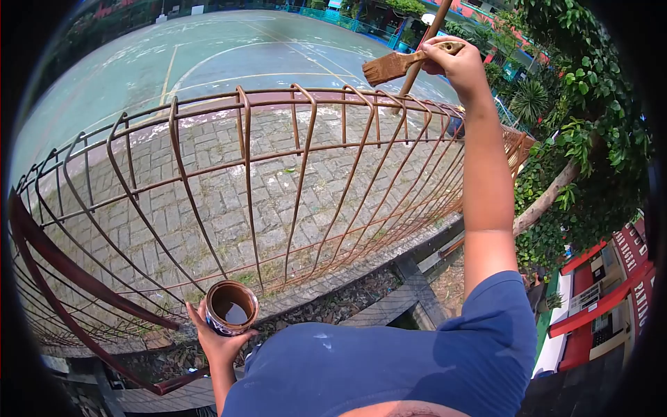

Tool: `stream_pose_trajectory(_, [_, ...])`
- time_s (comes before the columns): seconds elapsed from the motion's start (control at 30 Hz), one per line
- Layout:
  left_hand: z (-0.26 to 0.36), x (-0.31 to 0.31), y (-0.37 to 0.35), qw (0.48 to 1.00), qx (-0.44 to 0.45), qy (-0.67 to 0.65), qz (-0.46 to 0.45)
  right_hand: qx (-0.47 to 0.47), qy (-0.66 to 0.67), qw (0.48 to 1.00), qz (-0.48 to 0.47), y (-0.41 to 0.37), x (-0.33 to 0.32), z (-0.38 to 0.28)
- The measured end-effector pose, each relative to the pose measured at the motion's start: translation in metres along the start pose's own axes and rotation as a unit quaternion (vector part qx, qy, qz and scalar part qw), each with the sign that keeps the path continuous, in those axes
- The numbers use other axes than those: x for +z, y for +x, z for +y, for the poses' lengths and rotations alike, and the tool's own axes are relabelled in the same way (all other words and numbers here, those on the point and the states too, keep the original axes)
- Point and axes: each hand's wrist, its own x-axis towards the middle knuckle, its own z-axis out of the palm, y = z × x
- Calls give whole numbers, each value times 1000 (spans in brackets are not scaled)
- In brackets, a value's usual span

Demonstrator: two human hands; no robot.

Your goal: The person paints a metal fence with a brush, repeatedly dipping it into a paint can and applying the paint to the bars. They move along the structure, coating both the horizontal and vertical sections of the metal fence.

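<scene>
My right hand (451, 61) is raised at the upper right, its fingers closed round the handle of a paintbrush (392, 68). Brown paint coats the brush's bristles, which point left, above the top of the wire fence (306, 146). Low on the near side of the fence, my left hand (215, 337) grips an open paint can (232, 308) with fingers and thumb about its sides. Brown paint shows inside the can. Brown colour covers much of the fence's bars; some at the left look darker.
Beyond the fence lie grey paving (229, 181) and a green sports court (229, 62). A post (425, 48) rises behind the brush. Leafy branches (590, 90) and a trunk (549, 198) stand right of my arm. A dark red metal frame (83, 278) leans at the left.
</scene>
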Motion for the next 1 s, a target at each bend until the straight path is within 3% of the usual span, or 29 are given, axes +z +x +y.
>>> stream_pose_trajectory(0.1, [-4,4,2,1000,11,-2,-9,-8,23,996,-81,-5,24,-25])
stream_pose_trajectory(0.17, [-2,3,6,1000,15,-7,-16,-82,-182,975,-97,0,43,-24])
stream_pose_trajectory(0.23, [4,4,6,1000,7,-18,-18,-173,-241,953,-53,-5,47,-40])
stream_pose_trajectory(0.33, [-1,5,3,999,6,-38,-7,-147,-222,957,-110,-23,61,-62])
stream_pose_trajectory(0.37, [-3,4,1,999,10,-30,-7,-173,-332,919,-123,-26,67,-68])
stream_pose_trajectory(0.53, [-5,-2,0,1000,12,-16,3,-194,-234,952,-37,-9,56,-52])
stream_pose_trajectory(0.63, [-8,-4,-3,1000,0,2,15,-139,-243,944,-176,-11,50,-35])
stream_pose_trajectory(0.77, [-6,-7,-6,999,-13,10,28,-68,-160,982,-72,-5,18,-22])
stream_pose_trajectory(0.83, [-2,-7,-6,999,-29,23,27,-27,-47,998,-15,5,4,1])
stream_pose_trajectory(0.9, [-5,-8,-6,999,-24,36,25,75,-98,991,-40,6,-1,18])
stream_pose_trajectory(0.93, [-1,-7,-4,999,-29,34,24,80,-222,972,-10,14,-2,30])
stream_pose_trajectory(1.0, [6,-5,-3,998,-41,28,22,56,-169,984,16,21,-6,41])
